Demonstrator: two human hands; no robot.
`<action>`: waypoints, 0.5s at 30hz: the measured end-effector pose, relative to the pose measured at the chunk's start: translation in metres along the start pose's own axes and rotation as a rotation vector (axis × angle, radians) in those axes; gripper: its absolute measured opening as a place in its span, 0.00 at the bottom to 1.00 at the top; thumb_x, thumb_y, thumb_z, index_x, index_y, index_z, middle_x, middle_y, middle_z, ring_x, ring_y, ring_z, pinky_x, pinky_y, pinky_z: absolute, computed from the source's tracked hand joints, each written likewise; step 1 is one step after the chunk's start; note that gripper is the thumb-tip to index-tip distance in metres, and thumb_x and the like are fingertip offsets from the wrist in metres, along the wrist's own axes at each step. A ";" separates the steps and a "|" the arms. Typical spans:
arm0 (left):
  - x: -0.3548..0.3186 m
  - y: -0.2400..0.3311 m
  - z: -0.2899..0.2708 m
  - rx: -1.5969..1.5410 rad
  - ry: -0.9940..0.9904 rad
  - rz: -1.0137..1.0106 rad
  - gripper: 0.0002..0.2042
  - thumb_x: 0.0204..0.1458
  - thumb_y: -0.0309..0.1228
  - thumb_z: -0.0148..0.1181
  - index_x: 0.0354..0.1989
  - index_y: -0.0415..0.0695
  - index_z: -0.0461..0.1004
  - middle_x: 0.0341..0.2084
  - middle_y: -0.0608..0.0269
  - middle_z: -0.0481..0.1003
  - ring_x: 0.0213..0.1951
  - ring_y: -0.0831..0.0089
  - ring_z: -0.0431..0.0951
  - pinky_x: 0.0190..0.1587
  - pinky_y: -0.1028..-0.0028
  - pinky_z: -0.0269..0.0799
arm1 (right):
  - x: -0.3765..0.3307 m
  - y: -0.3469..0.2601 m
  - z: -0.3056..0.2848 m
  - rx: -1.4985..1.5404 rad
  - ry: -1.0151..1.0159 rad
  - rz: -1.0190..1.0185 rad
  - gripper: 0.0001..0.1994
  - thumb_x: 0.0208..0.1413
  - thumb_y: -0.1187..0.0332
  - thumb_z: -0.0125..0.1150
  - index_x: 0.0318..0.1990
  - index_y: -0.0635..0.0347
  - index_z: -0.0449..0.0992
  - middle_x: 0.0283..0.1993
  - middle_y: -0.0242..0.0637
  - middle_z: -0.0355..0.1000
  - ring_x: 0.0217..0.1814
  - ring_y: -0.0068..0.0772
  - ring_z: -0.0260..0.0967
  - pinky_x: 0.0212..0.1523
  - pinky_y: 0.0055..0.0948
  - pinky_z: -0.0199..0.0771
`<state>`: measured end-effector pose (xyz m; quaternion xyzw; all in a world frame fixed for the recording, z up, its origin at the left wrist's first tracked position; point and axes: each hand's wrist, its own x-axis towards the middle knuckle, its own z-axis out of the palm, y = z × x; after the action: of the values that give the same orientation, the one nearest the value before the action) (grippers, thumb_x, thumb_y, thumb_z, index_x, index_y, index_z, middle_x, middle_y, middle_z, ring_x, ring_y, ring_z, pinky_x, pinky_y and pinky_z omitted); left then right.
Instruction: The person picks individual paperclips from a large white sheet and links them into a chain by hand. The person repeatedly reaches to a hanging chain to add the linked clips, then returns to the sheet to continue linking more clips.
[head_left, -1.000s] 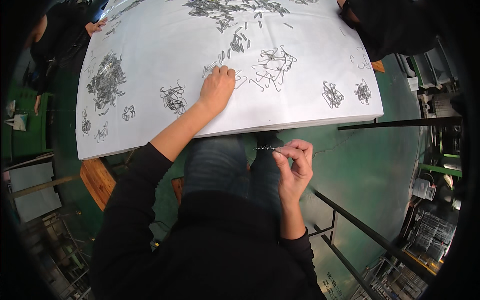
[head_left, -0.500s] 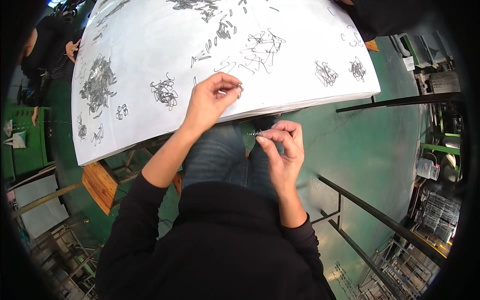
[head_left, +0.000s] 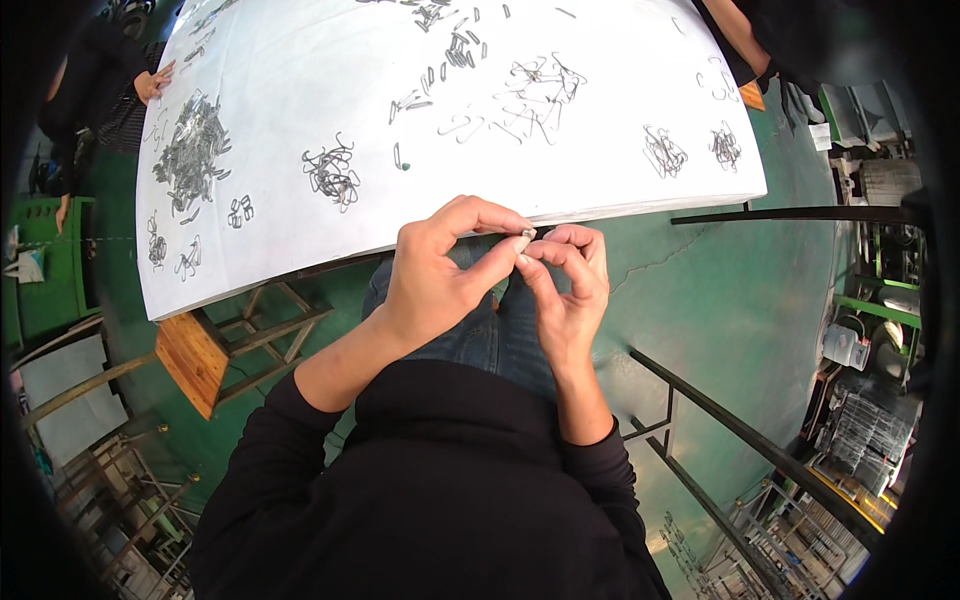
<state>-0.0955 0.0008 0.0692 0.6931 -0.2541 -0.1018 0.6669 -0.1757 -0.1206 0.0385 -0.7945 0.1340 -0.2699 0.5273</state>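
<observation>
Since the earlier frame, both hands have drawn together just below the white table [head_left: 300, 110] edge, above the person's lap. Left hand [head_left: 440, 270] curls over, thumb and forefinger pinching a small silvery metal piece [head_left: 527, 234]. Right hand [head_left: 568, 280] meets it, fingertips closed on the same piece.

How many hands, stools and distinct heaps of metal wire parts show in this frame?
Person's own hands: 2, left hand and right hand, pinching one small metal piece between them.
Co-workers' hands: 2, one at the white table, one lower.
Wooden stool: 1.
Clear wire heaps: 5, largest.
Total: 10.
</observation>
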 end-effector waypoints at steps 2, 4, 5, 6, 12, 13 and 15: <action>-0.001 -0.003 0.000 0.020 0.009 0.019 0.05 0.47 0.20 0.60 0.33 0.37 0.76 0.29 0.60 0.77 0.28 0.77 0.77 0.34 0.79 0.72 | 0.002 0.003 -0.002 -0.004 -0.036 -0.034 0.07 0.42 0.74 0.68 0.32 0.59 0.78 0.36 0.34 0.66 0.39 0.29 0.64 0.37 0.26 0.65; -0.002 -0.007 -0.001 0.046 0.009 0.021 0.05 0.46 0.19 0.60 0.33 0.38 0.76 0.29 0.60 0.77 0.27 0.77 0.77 0.32 0.79 0.72 | 0.012 0.009 -0.009 -0.025 -0.049 0.011 0.07 0.45 0.73 0.66 0.34 0.59 0.78 0.37 0.34 0.67 0.38 0.29 0.65 0.36 0.27 0.66; -0.003 -0.008 -0.001 0.039 0.010 0.021 0.05 0.46 0.19 0.61 0.33 0.39 0.76 0.29 0.60 0.77 0.27 0.77 0.77 0.32 0.79 0.72 | 0.018 0.012 -0.014 -0.049 -0.057 0.027 0.07 0.46 0.72 0.65 0.35 0.59 0.77 0.37 0.35 0.68 0.38 0.29 0.66 0.36 0.27 0.66; -0.003 -0.009 -0.001 0.038 0.012 0.025 0.06 0.46 0.19 0.61 0.33 0.39 0.76 0.29 0.60 0.77 0.27 0.77 0.77 0.31 0.79 0.72 | 0.029 0.018 -0.018 -0.121 -0.087 0.034 0.07 0.49 0.71 0.62 0.36 0.60 0.76 0.36 0.36 0.70 0.37 0.30 0.67 0.34 0.27 0.67; -0.007 -0.013 -0.001 0.098 -0.030 0.066 0.08 0.46 0.16 0.59 0.34 0.40 0.75 0.32 0.60 0.77 0.35 0.73 0.78 0.39 0.78 0.72 | 0.117 0.060 0.010 -0.437 -0.247 0.008 0.04 0.49 0.71 0.61 0.32 0.60 0.77 0.31 0.35 0.70 0.33 0.35 0.70 0.32 0.33 0.68; -0.007 -0.013 -0.001 0.087 -0.018 0.063 0.08 0.45 0.17 0.60 0.33 0.40 0.75 0.31 0.61 0.77 0.34 0.72 0.78 0.37 0.77 0.72 | 0.129 0.065 0.020 -0.499 -0.279 -0.016 0.04 0.48 0.71 0.61 0.31 0.60 0.77 0.31 0.36 0.71 0.34 0.37 0.70 0.33 0.35 0.69; -0.008 -0.014 0.001 0.081 0.020 0.081 0.08 0.43 0.17 0.62 0.32 0.41 0.75 0.28 0.63 0.77 0.32 0.70 0.76 0.34 0.76 0.72 | 0.148 0.071 0.037 -0.642 -0.346 -0.060 0.05 0.49 0.70 0.61 0.30 0.60 0.77 0.33 0.37 0.71 0.35 0.39 0.71 0.34 0.36 0.70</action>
<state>-0.0996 0.0030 0.0540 0.7095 -0.2791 -0.0572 0.6445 -0.0287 -0.1952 0.0050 -0.9570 0.0972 -0.0910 0.2577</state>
